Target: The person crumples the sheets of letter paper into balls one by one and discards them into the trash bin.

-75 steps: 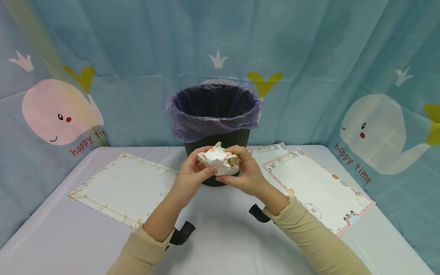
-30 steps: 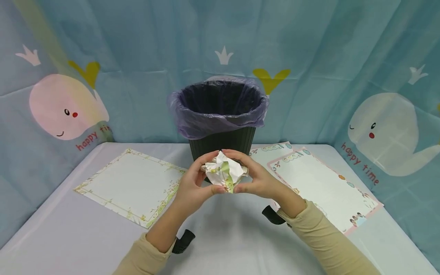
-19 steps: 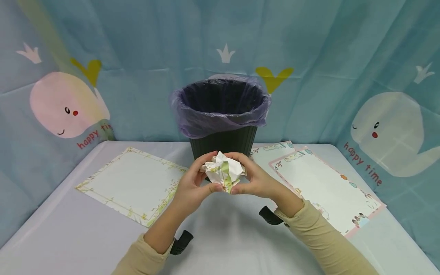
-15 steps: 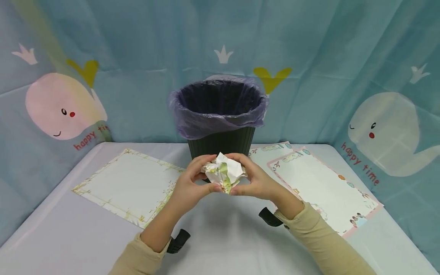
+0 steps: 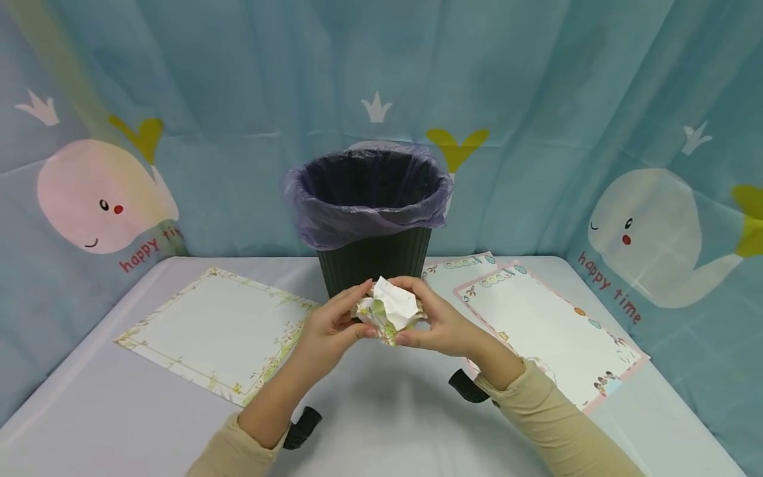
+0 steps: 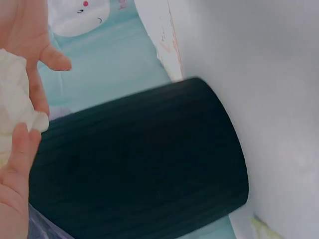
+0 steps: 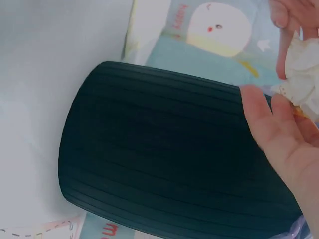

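A crumpled ball of white paper (image 5: 398,305) with a green and yellow printed border is held above the table, in front of the bin. My left hand (image 5: 330,331) grips its left side, thumb below and fingers behind. On the other side my right hand (image 5: 444,324) grips it the same way. In the left wrist view the paper ball (image 6: 12,97) shows at the left edge between both hands. The right wrist view has the paper ball (image 7: 304,74) at the right edge, with the right hand's fingers (image 7: 261,114) against it.
Behind the hands stands a dark ribbed bin (image 5: 375,258) lined with a purple bag (image 5: 357,222). A flat sheet with a leafy border (image 5: 220,331) lies left. Pink-bordered sheets (image 5: 548,331) overlap on the right. A blue printed curtain (image 5: 238,99) closes the back and sides.
The paper ball has been turned, its green strip now facing the camera, and held slightly lower than 2.5 seconds ago. Both hands keep hold of it. The head view has shifted a little.
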`<state>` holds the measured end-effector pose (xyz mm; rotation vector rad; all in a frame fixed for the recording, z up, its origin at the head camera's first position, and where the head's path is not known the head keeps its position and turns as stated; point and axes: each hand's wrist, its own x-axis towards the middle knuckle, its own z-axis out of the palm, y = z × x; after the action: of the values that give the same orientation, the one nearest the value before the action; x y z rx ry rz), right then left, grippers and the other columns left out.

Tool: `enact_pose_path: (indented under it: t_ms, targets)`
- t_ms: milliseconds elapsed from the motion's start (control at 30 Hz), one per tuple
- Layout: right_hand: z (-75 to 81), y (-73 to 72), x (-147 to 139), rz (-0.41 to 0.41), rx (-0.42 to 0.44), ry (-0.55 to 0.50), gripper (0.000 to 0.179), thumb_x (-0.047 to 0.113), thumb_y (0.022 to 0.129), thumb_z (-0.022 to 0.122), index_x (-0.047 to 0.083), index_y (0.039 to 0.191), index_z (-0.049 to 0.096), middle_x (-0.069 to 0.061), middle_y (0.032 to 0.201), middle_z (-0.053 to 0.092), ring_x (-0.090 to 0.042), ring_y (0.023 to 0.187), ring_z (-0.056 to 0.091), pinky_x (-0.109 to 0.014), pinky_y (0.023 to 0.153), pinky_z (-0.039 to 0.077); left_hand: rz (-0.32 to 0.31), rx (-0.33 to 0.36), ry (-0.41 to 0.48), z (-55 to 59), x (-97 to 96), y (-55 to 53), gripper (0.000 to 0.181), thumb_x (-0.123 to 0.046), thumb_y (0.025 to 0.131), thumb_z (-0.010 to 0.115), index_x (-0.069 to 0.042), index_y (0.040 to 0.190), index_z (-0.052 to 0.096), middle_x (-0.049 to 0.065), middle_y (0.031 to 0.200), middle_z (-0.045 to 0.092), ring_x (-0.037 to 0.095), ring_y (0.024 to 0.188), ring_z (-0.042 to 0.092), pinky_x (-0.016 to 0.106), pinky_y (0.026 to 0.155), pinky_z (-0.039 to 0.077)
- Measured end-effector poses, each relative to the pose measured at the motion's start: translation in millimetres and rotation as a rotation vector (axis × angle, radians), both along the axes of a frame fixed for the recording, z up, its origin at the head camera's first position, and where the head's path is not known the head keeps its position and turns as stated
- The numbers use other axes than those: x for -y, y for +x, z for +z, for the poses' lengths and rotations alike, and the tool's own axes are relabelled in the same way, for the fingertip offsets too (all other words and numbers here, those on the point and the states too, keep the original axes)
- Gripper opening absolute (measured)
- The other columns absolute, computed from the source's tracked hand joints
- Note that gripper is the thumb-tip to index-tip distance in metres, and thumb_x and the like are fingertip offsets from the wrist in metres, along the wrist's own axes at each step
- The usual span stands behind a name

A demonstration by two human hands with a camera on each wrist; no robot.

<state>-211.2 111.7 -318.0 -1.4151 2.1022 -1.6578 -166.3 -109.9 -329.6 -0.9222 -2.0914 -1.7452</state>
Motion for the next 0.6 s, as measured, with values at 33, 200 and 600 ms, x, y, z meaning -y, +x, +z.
enact_pose_path:
  t_ms: [33,200,600]
  targets:
    - [0.8,1.2,-0.4,0.005,0.005,0.008,0.079,0.037,0.087,0.073,-0.005,0.14,0.031,-0.018,0.126,0.046,-0.021,0.108,0.049,-0.038,0.083,0.051,-0.004,0.017,0.004,0.7,-0.1,2.2,0.07,-0.004,0.08,0.072,0.014,0.139,0.039,0.029,0.136,0.047,0.012,0.11,0.057,0.022,0.084,0.051]
    - [4.4,5.8,-0.5,0.017,0.003,0.049,0.081,0.031,0.083,0.078,0.0,0.142,0.031,-0.014,0.127,0.046,-0.022,0.108,0.049,-0.04,0.084,0.05,0.012,0.162,0.001,5.6,1.5,9.2,0.074,-0.002,0.08,0.073,0.009,0.144,0.036,0.024,0.141,0.043,0.029,0.115,0.055,0.023,0.088,0.05]
    - [-3.5,14.0,0.0,-0.029,-0.138,0.01,0.066,0.004,0.077,0.07,-0.006,0.135,0.038,-0.017,0.117,0.052,-0.019,0.1,0.052,-0.032,0.079,0.051,-0.06,0.285,-0.108,12.1,3.7,6.8,0.065,-0.002,0.083,0.075,0.004,0.137,0.039,0.018,0.124,0.05,0.026,0.096,0.05,0.029,0.077,0.046]
